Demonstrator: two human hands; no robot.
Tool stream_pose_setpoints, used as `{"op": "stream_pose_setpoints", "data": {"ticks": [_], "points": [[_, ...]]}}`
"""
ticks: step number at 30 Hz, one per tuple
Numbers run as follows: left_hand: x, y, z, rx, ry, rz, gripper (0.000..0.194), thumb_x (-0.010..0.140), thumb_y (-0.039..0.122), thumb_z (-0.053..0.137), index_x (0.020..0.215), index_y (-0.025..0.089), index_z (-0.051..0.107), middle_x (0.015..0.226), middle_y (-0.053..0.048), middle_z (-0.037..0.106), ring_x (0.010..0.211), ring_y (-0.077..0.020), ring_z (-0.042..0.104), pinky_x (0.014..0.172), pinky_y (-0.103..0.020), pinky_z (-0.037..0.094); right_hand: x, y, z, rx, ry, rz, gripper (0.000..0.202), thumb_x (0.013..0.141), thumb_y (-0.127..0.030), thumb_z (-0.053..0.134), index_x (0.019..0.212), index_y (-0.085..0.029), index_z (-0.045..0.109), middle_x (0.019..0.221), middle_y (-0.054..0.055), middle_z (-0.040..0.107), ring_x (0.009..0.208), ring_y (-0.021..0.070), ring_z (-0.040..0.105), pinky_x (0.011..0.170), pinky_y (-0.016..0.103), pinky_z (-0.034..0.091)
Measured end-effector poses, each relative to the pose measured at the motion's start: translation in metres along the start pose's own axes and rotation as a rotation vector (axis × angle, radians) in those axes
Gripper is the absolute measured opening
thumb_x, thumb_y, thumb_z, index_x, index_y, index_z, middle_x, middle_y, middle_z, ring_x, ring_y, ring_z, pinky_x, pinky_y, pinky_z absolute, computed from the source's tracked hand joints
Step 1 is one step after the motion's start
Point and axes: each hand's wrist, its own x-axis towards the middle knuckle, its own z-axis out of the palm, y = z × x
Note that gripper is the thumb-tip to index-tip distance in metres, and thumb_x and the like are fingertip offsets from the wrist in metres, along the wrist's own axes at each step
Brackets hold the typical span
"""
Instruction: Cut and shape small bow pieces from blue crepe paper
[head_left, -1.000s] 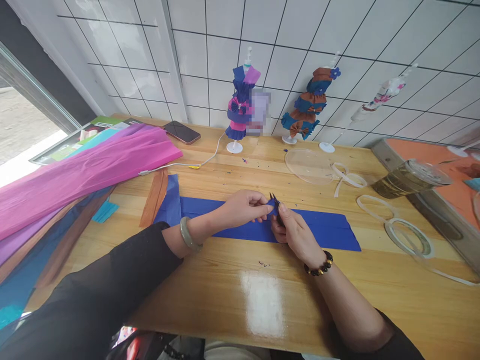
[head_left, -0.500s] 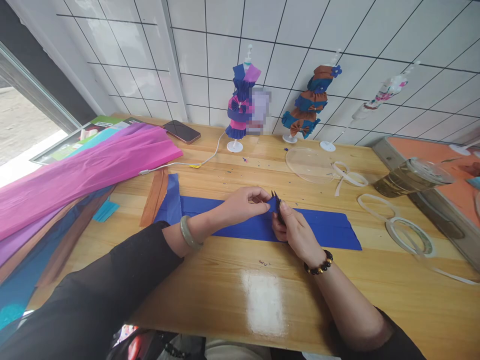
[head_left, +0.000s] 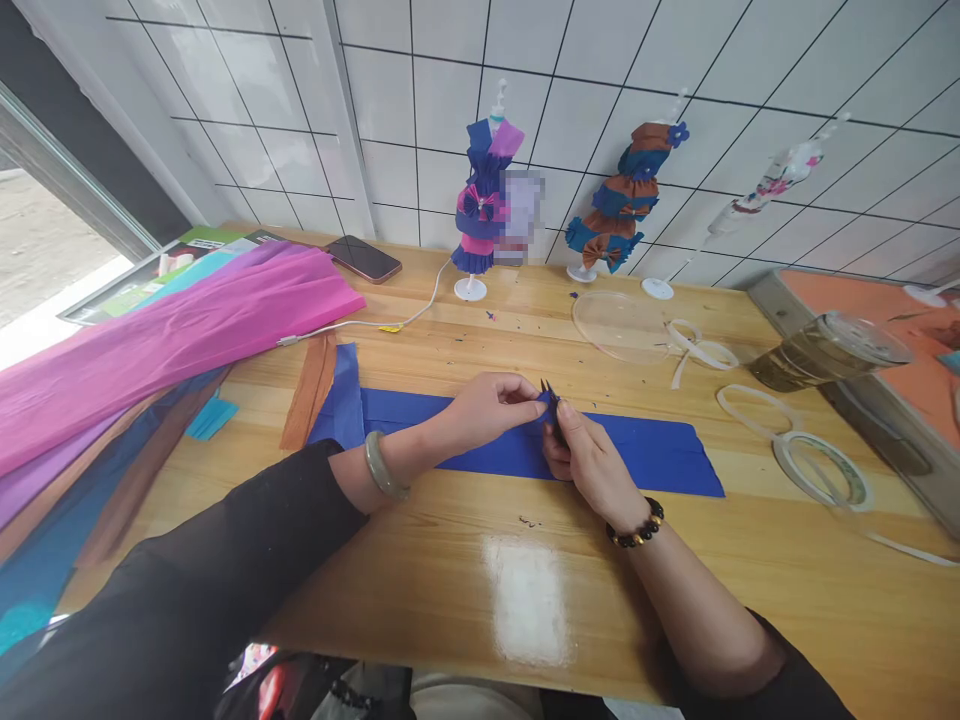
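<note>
My right hand is closed around small black scissors, whose two pointed tips stick up slightly apart. Between thumb and forefinger, my left hand pinches a small blue paper piece right at the blades. Much of the scissors and of that piece is hidden by my fingers. Under both hands a long strip of dark blue crepe paper lies flat on the table. A narrower blue strip crosses its left end, beside a brown strip.
Pink paper and other coloured sheets cover the left side. A phone and a white cable lie behind. Two paper-dressed figures stand by the wall. At right are a clear disc, a tape roll and a tilted-looking drink cup.
Both hands stay almost in place. The blue piece at the blades has shifted slightly between my left fingers and the scissors; the view has tilted a little.
</note>
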Motion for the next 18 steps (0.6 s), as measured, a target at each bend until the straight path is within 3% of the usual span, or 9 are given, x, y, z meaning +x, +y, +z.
{"op": "stream_pose_setpoints", "data": {"ticks": [18], "points": [[0.0003, 0.005, -0.0063, -0.049, -0.054, -0.004, 0.018, 0.069, 0.028, 0.063, 0.065, 0.012, 0.055, 0.071, 0.0, 0.052, 0.069, -0.0087, 0.047, 0.068, -0.024, 0.038, -0.0017, -0.0007, -0.0024, 0.048, -0.074, 0.018, 0.045, 0.083, -0.06, 0.039, 0.066, -0.018, 0.041, 0.049, -0.008, 0.026, 0.039, 0.0049, 0.024, 0.038, 0.02, 0.019]]}}
